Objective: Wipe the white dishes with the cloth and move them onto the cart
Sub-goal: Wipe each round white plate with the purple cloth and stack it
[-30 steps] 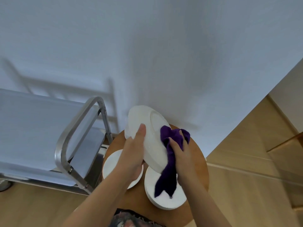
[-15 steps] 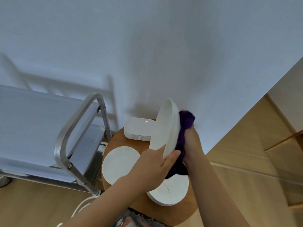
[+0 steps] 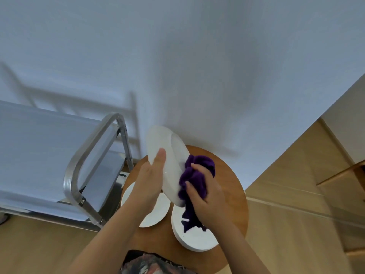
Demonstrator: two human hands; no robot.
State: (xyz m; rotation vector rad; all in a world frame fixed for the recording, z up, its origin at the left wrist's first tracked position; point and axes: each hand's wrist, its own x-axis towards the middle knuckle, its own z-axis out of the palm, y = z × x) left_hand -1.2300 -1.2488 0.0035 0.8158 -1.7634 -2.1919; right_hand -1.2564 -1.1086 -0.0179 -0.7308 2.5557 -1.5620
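A white oval dish (image 3: 167, 165) is held tilted above the round wooden table (image 3: 233, 186). It is supported by the left hand (image 3: 148, 182), whose straight fingers are laid flat against its upturned underside; how the thumb lies behind the rim cannot be told. The purple cloth (image 3: 195, 177) is bunched in the curled fingers of the right hand (image 3: 207, 196) and pressed against the dish's lower right edge, its tail hanging down.

Risk: support from the left hand appears to be by pressure more than by a closed grasp, so a hard wiping stroke could slide the dish off the palm. Directly beneath the grip lie two further white plates (image 3: 156, 210), (image 3: 195, 240), which would likely be struck. The hanging cloth tail could also drag across the lower plate.

Compared with half a second earlier, the dish is turned from edge-on to face-on, and the stack behind it is now hidden. The cart (image 3: 83, 165) stands just left of the grip, nothing seen on it.
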